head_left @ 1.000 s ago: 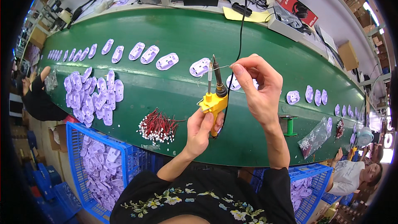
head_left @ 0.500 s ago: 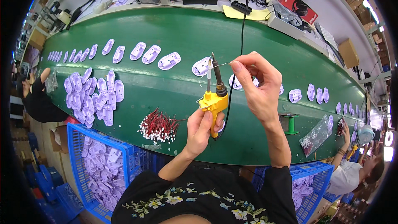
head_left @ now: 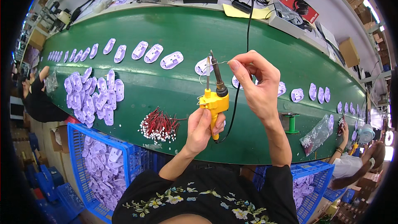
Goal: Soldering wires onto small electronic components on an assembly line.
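Observation:
My left hand [head_left: 200, 130] is closed round the yellow handle of a soldering iron [head_left: 216, 103], held upright above the green work surface. The iron has a dark tip and, beside it, a thin metal feed tube [head_left: 208, 74]. My right hand [head_left: 259, 83] pinches the end of a thin silvery solder wire [head_left: 222, 62] between thumb and forefinger. That wire runs across to the tube and the tip; whether it touches the tip I cannot tell. Behind the tip lies a pale purple plastic shell [head_left: 202, 66], partly covered by the tool.
Purple shells [head_left: 171, 60] stand in a row along the green conveyor belt [head_left: 186, 29], with a shell pile [head_left: 89, 95] at left. Red wires with white connectors [head_left: 159, 125] lie near my left hand. A green spool [head_left: 292, 123], a blue crate [head_left: 128, 157] and a black cable [head_left: 248, 25] are about.
The row of shells has shifted slightly right. The iron's tip has swung a little left, and my right hand has moved slightly left and up, still pinching the solder wire.

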{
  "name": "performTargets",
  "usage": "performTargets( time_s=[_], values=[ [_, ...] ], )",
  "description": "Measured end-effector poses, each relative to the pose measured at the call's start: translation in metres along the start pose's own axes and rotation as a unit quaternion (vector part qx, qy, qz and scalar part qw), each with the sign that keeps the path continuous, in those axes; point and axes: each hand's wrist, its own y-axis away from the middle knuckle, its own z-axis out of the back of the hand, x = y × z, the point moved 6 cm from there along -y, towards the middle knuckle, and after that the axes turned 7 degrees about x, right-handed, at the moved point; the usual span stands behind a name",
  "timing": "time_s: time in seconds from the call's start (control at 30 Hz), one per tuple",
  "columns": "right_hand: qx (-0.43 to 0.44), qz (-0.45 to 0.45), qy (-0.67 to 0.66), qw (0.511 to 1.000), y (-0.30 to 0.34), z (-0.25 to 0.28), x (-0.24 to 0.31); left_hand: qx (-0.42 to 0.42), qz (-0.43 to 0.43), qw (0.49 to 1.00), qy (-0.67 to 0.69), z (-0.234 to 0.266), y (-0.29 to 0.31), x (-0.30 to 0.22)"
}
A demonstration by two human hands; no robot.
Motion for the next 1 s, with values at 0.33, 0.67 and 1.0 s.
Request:
performTargets(
  time_s=[0.33,0.67,1.0],
  values=[
    [0.006,0.000,0.019,1.000,-0.0001,0.0002,-0.0009,0.011,0.016,0.999,0.031,-0.0012,0.0001,-0.0007],
    [0.027,-0.045,0.021,0.998,0.0016,-0.0004,-0.0022,0.056,0.050,0.990,0.118,-0.0045,-0.0008,-0.0006],
    [0.008,-0.029,0.066,0.997,0.0063,0.0021,0.0033,0.076,0.078,0.976,0.189,-0.0022,0.0007,0.0044]
  ],
)
